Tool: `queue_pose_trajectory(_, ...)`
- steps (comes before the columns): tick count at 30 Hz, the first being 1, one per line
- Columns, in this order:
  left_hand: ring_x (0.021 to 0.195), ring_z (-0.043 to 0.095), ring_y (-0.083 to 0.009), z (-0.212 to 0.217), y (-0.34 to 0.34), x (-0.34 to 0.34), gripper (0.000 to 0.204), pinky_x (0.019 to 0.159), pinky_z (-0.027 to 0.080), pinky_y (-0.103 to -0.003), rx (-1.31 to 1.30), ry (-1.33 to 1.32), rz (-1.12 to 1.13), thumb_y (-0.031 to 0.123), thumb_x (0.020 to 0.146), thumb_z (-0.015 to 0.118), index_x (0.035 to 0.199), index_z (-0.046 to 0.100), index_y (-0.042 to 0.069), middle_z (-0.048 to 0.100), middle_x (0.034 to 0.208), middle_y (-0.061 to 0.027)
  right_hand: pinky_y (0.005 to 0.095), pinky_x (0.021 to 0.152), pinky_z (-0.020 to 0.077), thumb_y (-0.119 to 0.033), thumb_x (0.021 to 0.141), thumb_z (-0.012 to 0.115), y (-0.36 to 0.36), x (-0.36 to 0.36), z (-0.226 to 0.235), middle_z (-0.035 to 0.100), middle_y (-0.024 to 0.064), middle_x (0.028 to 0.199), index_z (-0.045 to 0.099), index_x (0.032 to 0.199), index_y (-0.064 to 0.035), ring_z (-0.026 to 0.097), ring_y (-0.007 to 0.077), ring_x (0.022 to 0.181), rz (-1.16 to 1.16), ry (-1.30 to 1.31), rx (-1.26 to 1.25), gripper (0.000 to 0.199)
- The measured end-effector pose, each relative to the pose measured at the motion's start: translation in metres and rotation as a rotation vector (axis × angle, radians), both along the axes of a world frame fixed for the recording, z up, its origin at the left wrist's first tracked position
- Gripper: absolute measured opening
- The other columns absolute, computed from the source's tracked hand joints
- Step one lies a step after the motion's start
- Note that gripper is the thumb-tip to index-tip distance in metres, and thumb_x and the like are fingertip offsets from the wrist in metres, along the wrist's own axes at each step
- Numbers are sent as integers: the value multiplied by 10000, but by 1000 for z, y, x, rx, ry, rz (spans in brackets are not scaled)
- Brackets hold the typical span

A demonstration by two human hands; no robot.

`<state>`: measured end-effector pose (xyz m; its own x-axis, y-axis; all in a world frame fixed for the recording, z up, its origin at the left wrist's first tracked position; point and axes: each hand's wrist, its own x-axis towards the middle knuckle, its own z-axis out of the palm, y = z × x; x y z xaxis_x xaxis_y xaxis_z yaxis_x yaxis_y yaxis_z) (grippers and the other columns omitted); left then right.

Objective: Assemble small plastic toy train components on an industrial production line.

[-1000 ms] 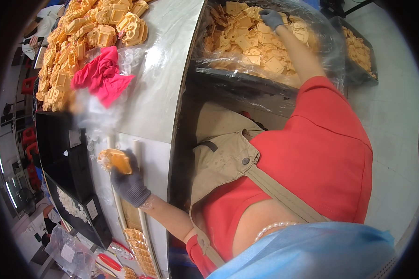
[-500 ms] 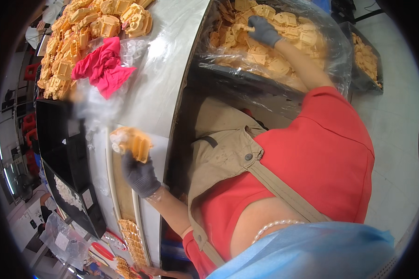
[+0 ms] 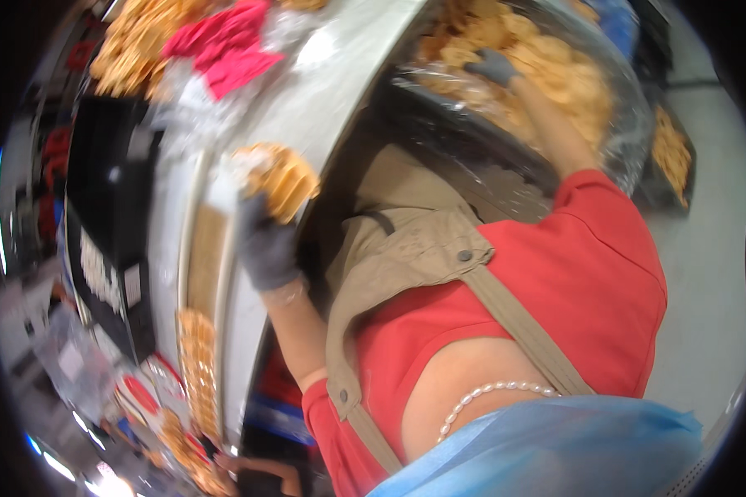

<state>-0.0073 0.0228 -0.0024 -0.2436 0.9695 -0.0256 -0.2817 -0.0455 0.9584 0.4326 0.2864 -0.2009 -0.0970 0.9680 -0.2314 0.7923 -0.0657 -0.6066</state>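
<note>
In the head view, clasping one orange molded plastic part (image 3: 288,186) in the gray-gloved left hand (image 3: 267,248), grip wrapped around its near side, poised above the bench (image 3: 302,99) close to the edge, with whitish bits (image 3: 255,160) at its left end, too blurred to name. Reaching meanwhile with the gray-gloved right hand (image 3: 495,68) into a black bin (image 3: 452,128) lined with clear plastic, down among loose orange parts (image 3: 555,70); impossible to tell whether grasping one or merely touching. As for progress, apparently midway through a long run: one piece in hand, plus a row of orange pieces (image 3: 197,352) laid out between two white rails (image 3: 188,236) farther down, though not clear whether finished. By the look of it, plenty left: a well-filled bin, a heap of orange parts (image 3: 145,45) at the bench's upper end beside a pink-red cloth (image 3: 228,41), and more small white pieces (image 3: 99,269) in a black box (image 3: 134,323) along the left side.
</note>
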Motion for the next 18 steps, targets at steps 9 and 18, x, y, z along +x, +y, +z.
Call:
queue_pose_trajectory(9, 1188, 533, -316, 33, 10, 15, 611, 1010, 456, -456, -8, -487, -5, -7, 783, 522, 1370, 354, -16, 521, 1282, -179, 257, 656, 456, -351, 843, 668, -13, 8, 87, 629, 35, 769, 679, 1027, -13, 557, 112, 676, -58, 231, 25, 385)
queue_pose_trajectory(18, 1166, 542, -263, 22, 9, 32, 620, 994, 468, -418, 95, -426, -34, 281, 871, 662, 1359, 381, 20, 528, 1263, -134, 210, 653, 474, -205, 873, 648, -135, -173, 208, 635, 23, 829, 634, 1032, -13, 570, 74, 694, 330, 911, -351, 250)
